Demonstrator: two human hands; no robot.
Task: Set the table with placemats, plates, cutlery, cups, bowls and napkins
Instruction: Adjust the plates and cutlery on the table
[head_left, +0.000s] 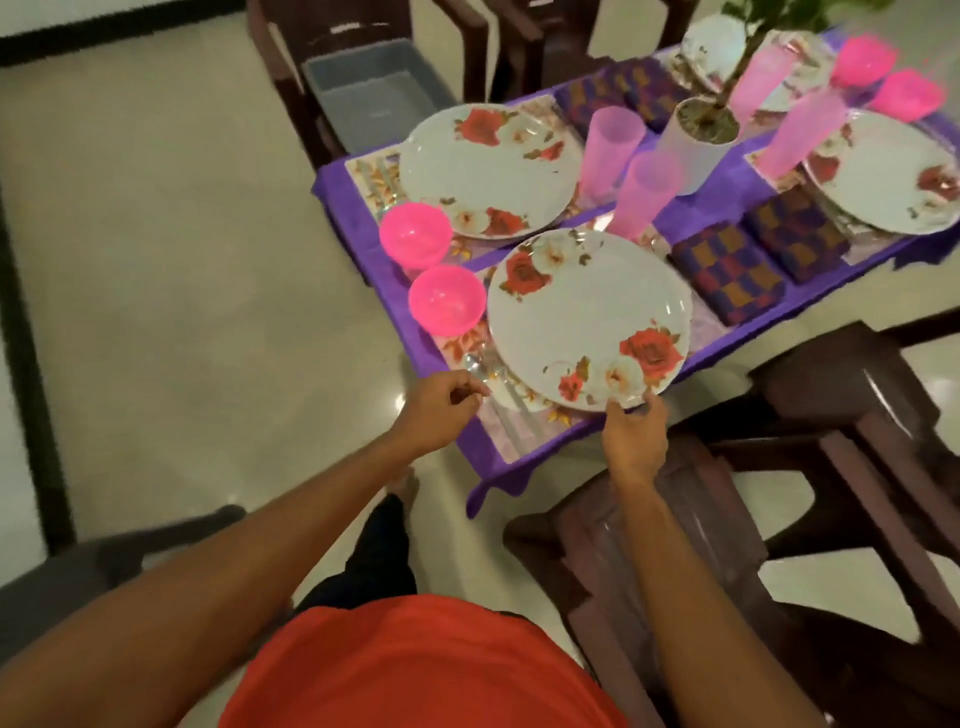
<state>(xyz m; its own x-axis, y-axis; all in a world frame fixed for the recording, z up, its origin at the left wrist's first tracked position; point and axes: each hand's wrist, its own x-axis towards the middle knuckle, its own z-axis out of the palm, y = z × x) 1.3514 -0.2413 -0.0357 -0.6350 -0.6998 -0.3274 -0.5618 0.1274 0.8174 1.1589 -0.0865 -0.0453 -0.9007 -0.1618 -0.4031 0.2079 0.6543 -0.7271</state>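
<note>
Head view: the near white round plate with red roses (587, 312) lies on a floral placemat (519, 423) at the corner of the purple-covered desk (358, 218). The right hand (635, 439) grips its near rim, thumb on top and fingers curled under. The left hand (445, 410) has its fingers curled together, pinching the handle of a metal spoon (471, 362) that lies on the placemat just left of the plate.

Two bright pink plastic bowls (447, 300) stand side by side beyond the spoon, their insides showing only pink. Two translucent pink plastic tumblers (647, 192) stand upright between the plates. Next to them a white cylindrical pot (693, 150) holds soil and a green plant. Two folded purple-and-orange checked napkins (727, 275) lie right of the plate. A grey plastic bin (374, 85) sits on a dark chair, its bare floor showing.
</note>
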